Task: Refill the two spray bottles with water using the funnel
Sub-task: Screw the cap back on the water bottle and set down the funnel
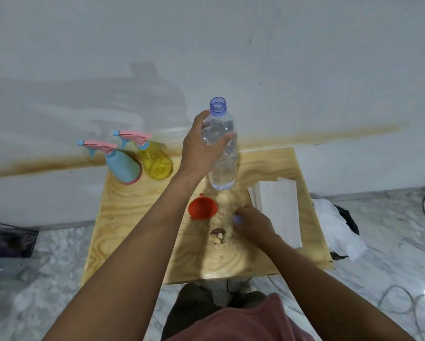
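A clear water bottle stands uncapped on the wooden table, and my left hand grips its upper body. My right hand rests low on the table and pinches the bottle's pale blue cap. An orange funnel lies on the table between my forearms, just left of that hand. Two spray bottles with pink triggers stand at the table's back left: a light blue one and a yellow one, both with their heads on.
White folded paper towels lie on the table's right side. A crumpled white cloth over something black sits on the marble floor to the right. A dark box sits at the left, and cables run at the lower right.
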`<state>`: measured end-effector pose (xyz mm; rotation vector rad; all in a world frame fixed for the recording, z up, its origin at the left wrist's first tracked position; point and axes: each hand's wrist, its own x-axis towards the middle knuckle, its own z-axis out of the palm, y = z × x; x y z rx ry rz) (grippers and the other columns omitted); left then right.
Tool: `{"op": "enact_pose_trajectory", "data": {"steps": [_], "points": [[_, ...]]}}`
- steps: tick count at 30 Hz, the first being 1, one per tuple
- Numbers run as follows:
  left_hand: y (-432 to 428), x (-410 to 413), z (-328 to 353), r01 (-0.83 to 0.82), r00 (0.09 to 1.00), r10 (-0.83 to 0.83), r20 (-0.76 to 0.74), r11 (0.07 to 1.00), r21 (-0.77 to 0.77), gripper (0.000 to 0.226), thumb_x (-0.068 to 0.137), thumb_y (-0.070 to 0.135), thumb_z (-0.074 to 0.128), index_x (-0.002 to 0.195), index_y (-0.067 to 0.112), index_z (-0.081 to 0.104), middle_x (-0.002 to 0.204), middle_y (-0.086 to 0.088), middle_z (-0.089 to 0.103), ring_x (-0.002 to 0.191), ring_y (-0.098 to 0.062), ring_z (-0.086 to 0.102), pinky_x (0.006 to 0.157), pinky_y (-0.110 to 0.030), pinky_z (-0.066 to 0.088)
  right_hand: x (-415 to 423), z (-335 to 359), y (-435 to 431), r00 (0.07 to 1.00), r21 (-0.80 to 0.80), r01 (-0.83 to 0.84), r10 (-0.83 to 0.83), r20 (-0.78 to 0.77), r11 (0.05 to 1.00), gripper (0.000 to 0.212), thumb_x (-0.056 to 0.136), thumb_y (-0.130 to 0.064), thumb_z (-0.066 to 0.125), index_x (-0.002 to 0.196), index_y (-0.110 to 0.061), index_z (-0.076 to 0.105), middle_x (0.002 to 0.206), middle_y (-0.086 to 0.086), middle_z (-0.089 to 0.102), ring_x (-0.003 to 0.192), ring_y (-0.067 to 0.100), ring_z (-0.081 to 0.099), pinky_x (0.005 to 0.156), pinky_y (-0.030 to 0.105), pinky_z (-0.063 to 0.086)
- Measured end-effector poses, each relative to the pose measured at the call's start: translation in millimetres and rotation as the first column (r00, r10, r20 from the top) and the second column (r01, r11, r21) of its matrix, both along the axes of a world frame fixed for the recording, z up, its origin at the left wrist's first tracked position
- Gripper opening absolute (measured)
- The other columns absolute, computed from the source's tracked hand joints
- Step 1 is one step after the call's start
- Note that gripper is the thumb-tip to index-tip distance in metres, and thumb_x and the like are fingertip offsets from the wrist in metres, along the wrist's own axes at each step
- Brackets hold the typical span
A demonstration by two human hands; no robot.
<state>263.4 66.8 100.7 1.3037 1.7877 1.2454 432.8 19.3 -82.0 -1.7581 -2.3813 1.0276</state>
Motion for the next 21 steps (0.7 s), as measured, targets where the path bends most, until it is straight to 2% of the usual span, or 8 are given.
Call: {"op": "enact_pose_trajectory", "data": {"steps": [5,8,10,14,17,21], "points": [[0,-4,-1,-0.003,1.000,0.003,0.013,1.000,-0.022,0.076,0.076,0.044,0.083,0.143,0.030,0.047,0.130,0.002,0.061,0.122,-0.011,0.057,0.105,-0.039,0.049,11,33,10,0.961,0.091,0.101,-0.073,-0.266,0.991,0.036,0.086,-0.031,0.068,0.119,-0.019,0.065,0.107,-0.002,0.061,0.095,0.013,0.062,0.085,0.030,0.051],[0,-5,-2,-0.001,1.000,0.001,0.008,1.000,-0.015,0.077,0.073,0.048,0.084,0.140,0.031,0.050,0.126,0.002,0.065,0.119,-0.010,0.060,0.105,-0.040,0.050,19,78,28,0.910,0.220,0.136,-0.034,-0.412,0.966,0.035,0.083,-0.023,0.075,0.116,-0.016,0.067,0.105,-0.004,0.062,0.085,0.001,0.057,0.076,0.015,0.046],[1,-3,-2,-0.012,1.000,0.012,0.014,1.000,-0.009,0.075,0.073,0.047,0.084,0.139,0.031,0.051,0.124,0.002,0.066,0.118,-0.011,0.060,0.104,-0.038,0.050,19,115,44,0.868,0.338,0.188,0.005,-0.496,0.922,0.033,0.080,-0.018,0.077,0.112,-0.014,0.069,0.102,-0.004,0.064,0.081,-0.001,0.055,0.071,0.007,0.038],[-1,-1,0,-0.035,0.999,0.035,0.030,0.999,-0.011,0.073,0.074,0.045,0.084,0.138,0.033,0.050,0.121,0.002,0.064,0.115,-0.013,0.061,0.102,-0.037,0.051,10,197,68,0.777,0.385,0.270,0.036,-0.628,0.882,0.032,0.085,-0.018,0.072,0.116,-0.022,0.069,0.107,-0.009,0.061,0.092,0.000,0.058,0.068,0.008,0.042],[0,3,3,-0.046,0.998,0.047,0.043,0.999,-0.022,0.073,0.074,0.047,0.083,0.138,0.035,0.049,0.118,0.003,0.063,0.111,-0.014,0.062,0.099,-0.039,0.052,-1,236,85,0.777,0.449,0.217,0.125,-0.617,0.867,0.032,0.088,-0.020,0.069,0.120,-0.024,0.067,0.110,-0.011,0.059,0.095,0.000,0.059,0.068,0.009,0.042],[0,9,6,-0.095,0.994,0.096,0.050,0.995,-0.014,0.070,0.076,0.054,0.079,0.137,0.035,0.051,0.113,0.005,0.060,0.110,-0.016,0.060,0.098,-0.033,0.050,-17,266,110,0.866,0.488,0.019,0.229,-0.444,0.873,0.036,0.091,-0.025,0.067,0.126,-0.024,0.063,0.114,-0.011,0.058,0.092,-0.002,0.058,0.074,0.009,0.037]]}}
